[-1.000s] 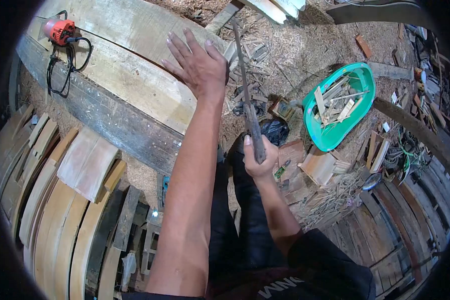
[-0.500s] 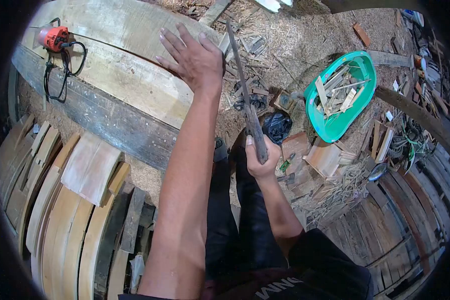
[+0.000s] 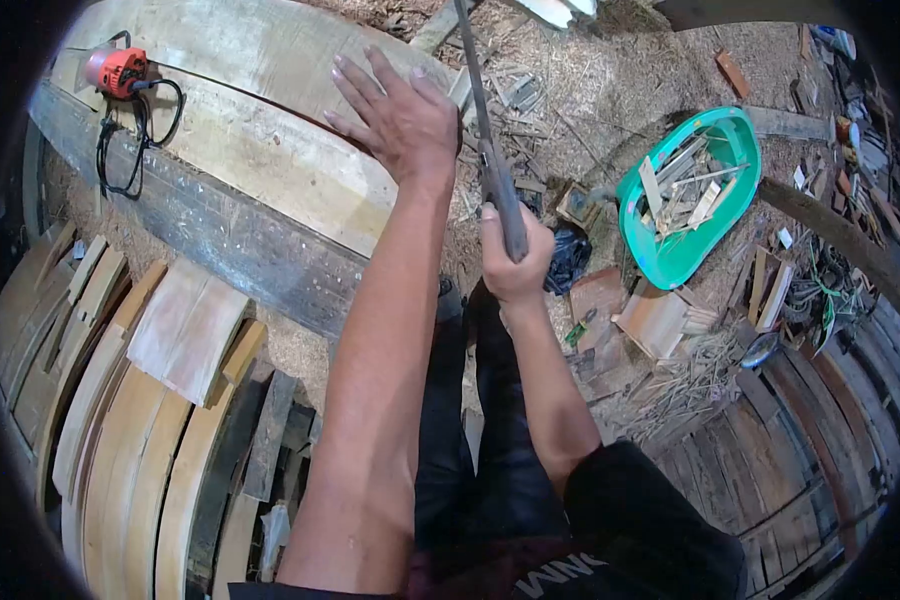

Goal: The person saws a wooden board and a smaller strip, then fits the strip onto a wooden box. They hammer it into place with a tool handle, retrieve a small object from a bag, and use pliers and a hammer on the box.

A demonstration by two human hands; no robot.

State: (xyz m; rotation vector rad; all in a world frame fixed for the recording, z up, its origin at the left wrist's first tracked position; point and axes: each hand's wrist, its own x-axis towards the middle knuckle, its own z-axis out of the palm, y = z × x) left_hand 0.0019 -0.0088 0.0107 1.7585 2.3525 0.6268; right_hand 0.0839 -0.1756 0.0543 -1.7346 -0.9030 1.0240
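sawdust floor [image 3: 610, 100] and wood bits fill this work place. closest, at 6 o'clock, are the person's legs in black trousers [image 3: 470, 450]. at 8 o'clock, a stack of curved wood pieces [image 3: 120, 440] lies side by side on the ground. both bare arms reach up from the bottom.

the right hand [image 3: 515, 262] is just above the middle, a bit toward 1 o'clock — its fingers are wrapped tight around the grey handle of a long blade [image 3: 482, 110]. the long blade points up toward 12 o'clock, thin and dark, and its tip goes out of the top of the view. it stands just beside the left hand, on the 3 o'clock side of it, above the chips on the ground.

the left hand [image 3: 398, 112] is at 12 o'clock, fingers spread wide and palm down over a big pale plank [image 3: 250, 150]. i cannot tell if the palm presses on the wood or only floats just over it. the big pale plank runs from 10 o'clock down toward the middle, with a dark, rough edge on its near side.

at 2 o'clock sits a green tub [image 3: 670, 265] full of small wood strips, near some flat boards [image 3: 655, 320]. far off at 10 o'clock, an orange power tool [image 3: 115, 70] rests on the plank — its black cord [image 3: 120, 150] hangs in loops over the edge.
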